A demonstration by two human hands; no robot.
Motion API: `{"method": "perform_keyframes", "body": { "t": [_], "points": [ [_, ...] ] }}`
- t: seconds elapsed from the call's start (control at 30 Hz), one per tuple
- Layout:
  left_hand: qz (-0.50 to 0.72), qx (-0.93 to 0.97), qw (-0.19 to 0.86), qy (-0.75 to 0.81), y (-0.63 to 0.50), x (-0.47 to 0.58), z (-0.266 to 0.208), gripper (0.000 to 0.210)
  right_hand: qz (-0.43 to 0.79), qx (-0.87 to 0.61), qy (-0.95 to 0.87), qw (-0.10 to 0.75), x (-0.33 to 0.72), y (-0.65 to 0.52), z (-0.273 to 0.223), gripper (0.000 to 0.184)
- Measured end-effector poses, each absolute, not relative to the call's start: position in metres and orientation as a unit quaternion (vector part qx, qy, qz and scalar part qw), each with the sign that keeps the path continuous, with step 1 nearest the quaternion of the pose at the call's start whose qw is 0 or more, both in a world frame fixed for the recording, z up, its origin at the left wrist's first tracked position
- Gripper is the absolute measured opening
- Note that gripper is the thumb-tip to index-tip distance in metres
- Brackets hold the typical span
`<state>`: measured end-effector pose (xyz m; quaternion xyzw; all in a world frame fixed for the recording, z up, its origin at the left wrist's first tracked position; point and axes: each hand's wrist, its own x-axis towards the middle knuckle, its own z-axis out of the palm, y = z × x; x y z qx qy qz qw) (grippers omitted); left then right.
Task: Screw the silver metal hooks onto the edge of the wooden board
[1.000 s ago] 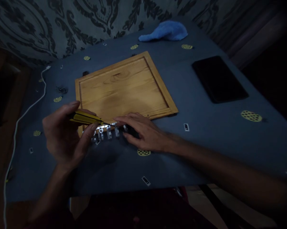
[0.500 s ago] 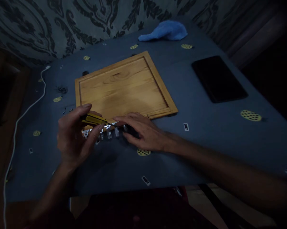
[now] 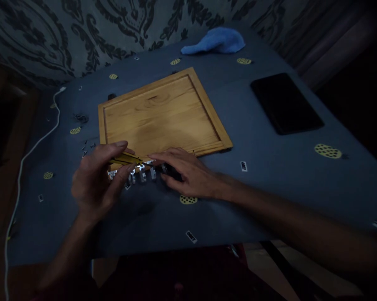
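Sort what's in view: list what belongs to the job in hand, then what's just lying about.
In the job:
yellow screwdriver, in the left hand
metal hooks, by the right hand
wooden board
small loose bits, perhaps screws

Just lying about, it seems:
blue cloth
flat black slab
white cable

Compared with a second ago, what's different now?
The left hand and its screwdriver have shifted right, toward the right hand, uncovering small bits on the table. Nothing was visibly grabbed or released. The right hand and board stayed put.
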<state>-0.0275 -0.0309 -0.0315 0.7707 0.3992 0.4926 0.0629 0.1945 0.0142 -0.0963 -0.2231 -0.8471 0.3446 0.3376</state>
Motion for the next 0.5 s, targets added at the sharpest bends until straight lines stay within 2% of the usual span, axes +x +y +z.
{"method": "perform_keyframes", "body": {
  "t": [0.1,0.23,0.37,0.5],
  "points": [
    [0.492,0.775,0.065,0.392,-0.029,-0.028,-0.027,0.063,0.348,-0.224,-0.847,0.332,0.195,0.014,-0.096,0.054],
    [0.548,0.759,-0.001,0.352,-0.025,-0.025,-0.017,0.055,0.345,-0.217,-0.845,0.345,0.195,0.014,-0.097,0.053],
    [0.529,0.734,-0.023,0.425,-0.026,-0.023,-0.016,0.048,0.341,-0.219,-0.847,0.345,0.195,0.014,-0.098,0.051],
    [0.513,0.743,-0.023,0.428,-0.028,-0.021,-0.022,0.052,0.349,-0.224,-0.846,0.336,0.195,0.014,-0.097,0.052]
  ]
}}
